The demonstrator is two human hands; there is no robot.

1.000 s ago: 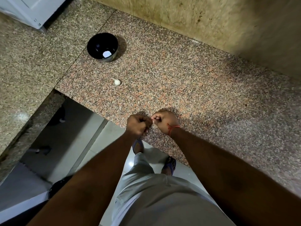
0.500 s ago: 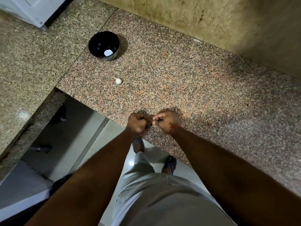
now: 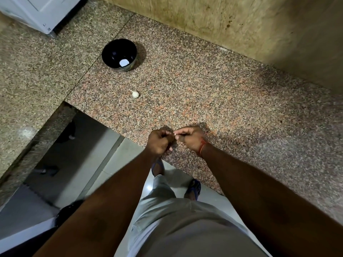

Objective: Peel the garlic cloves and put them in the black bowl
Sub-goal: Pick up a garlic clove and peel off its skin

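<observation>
Hands meet fingertip to fingertip over the surface point(image 3: 232, 112) edge, left hand point(image 3: 160, 142) and right hand point(image 3: 190, 139) pinching a garlic clove point(image 3: 174, 134) between them.

a home kitchen: a speckled granite counter point(image 3: 204, 93) runs along a stained stone wall point(image 3: 241, 21), with a black bowl point(image 3: 118, 54) and a garlic clove point(image 3: 135, 94) on it, a white appliance point(image 3: 37, 12) beside, tiled floor point(image 3: 115, 164) below.

Hands point(image 3: 173, 139) slightly further apart than before
</observation>
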